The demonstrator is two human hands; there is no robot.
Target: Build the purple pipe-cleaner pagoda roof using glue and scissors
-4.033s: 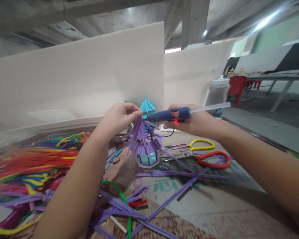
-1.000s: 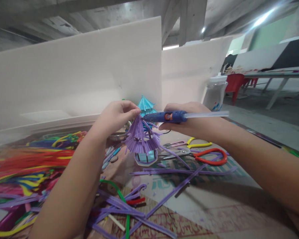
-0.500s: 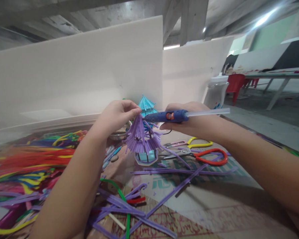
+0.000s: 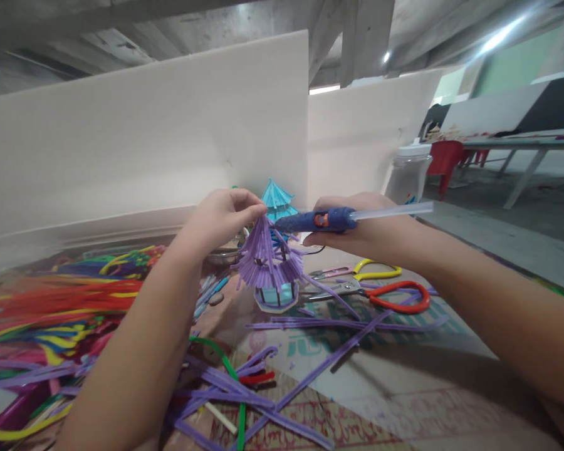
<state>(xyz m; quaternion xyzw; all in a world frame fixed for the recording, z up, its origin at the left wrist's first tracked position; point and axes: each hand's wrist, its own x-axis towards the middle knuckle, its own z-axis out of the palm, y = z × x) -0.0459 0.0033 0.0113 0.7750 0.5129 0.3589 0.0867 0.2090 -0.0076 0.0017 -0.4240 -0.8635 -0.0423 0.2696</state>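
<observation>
A small purple pavilion model (image 4: 270, 269) with a tiered roof of fuzzy strips stands upright on the table. My left hand (image 4: 232, 213) pinches the tip of its roof between thumb and fingers. Wrapped round a blue glue gun (image 4: 314, 220) is my right hand (image 4: 357, 203); a clear glue stick (image 4: 395, 211) sticks out of the gun's back end. The gun's nozzle points left, close to the purple roof's upper part; whether it touches cannot be made out. Behind the model rises a turquoise tiered model (image 4: 276, 195), partly hidden.
Red-handled scissors (image 4: 399, 297) and yellow-handled scissors (image 4: 377, 269) lie right of the model. Purple strips (image 4: 263, 401) cross the front of the table. Many coloured strips (image 4: 70, 300) cover the left side. A clear bottle (image 4: 408, 175) stands at the back right, before white panels (image 4: 169, 138).
The glue gun's nozzle has shifted very slightly to the right. My left hand still pinches the roof tip, and the model stays in place.
</observation>
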